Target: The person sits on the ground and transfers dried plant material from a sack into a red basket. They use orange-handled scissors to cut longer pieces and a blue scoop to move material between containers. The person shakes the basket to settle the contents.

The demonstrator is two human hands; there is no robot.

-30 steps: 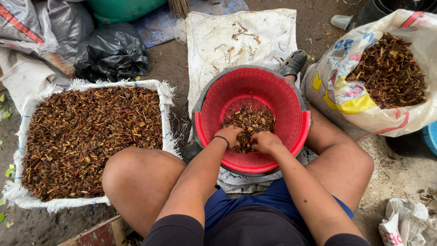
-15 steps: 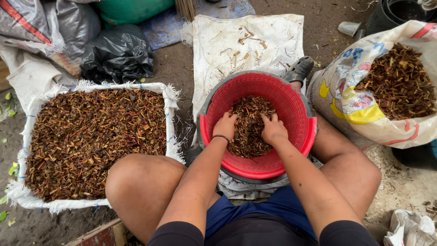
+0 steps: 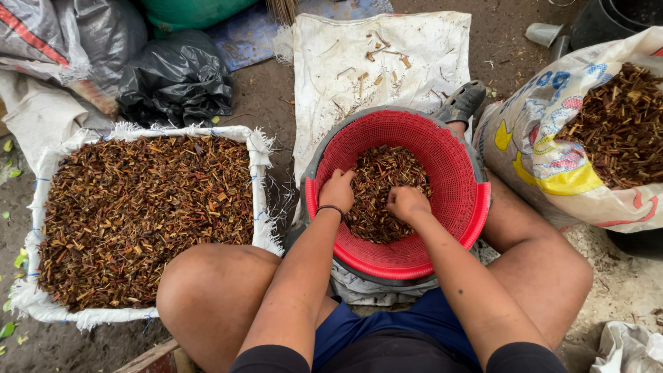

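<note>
A red perforated plastic basket (image 3: 449, 148) sits between my knees, nested in a grey tub. It holds a heap of brown chopped plant bits (image 3: 384, 186). My left hand (image 3: 336, 191), with a dark band at the wrist, rests on the left side of the heap, fingers spread into it. Curled into a loose fist, my right hand (image 3: 407, 203) presses on the heap's middle; whether it grips any bits is hidden.
A white woven sack (image 3: 259, 179) spread open at my left is full of the same brown bits. A printed sack (image 3: 545, 159) at my right holds more. A white sack cloth (image 3: 414, 48) lies ahead with scattered sticks; black bags (image 3: 176, 76) sit at the back left.
Both hands slid from the front of the heap up into it and spread apart; now the right hand has curled shut near the middle. The view shifted slightly.
</note>
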